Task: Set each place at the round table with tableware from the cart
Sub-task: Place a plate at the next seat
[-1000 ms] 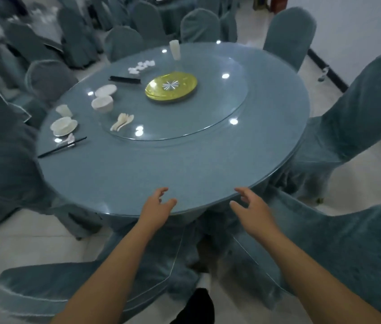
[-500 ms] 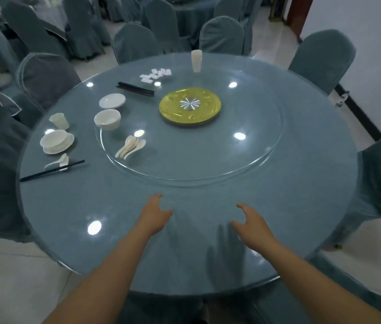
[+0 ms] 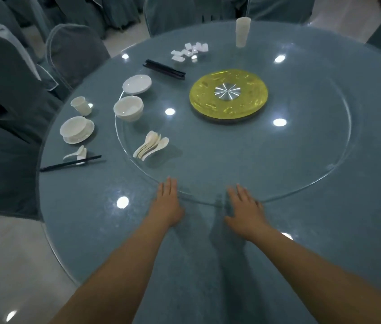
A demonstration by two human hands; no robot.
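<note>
fingers straight, left hand [image 3: 166, 204] and right hand [image 3: 245, 210] lie flat at the glass turntable's [image 3: 301, 160] near rim; spoons [image 3: 151, 146], bowls [image 3: 128, 108], chopsticks [image 3: 164, 69] sit on its left side above the desk [image 3: 91, 218].

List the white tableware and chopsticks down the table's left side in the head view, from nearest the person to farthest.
Single chopsticks → stacked spoons → bowl on saucer → stacked bowls → small cup → plate → bundled chopsticks → small white rests → tall cup stack.
</note>
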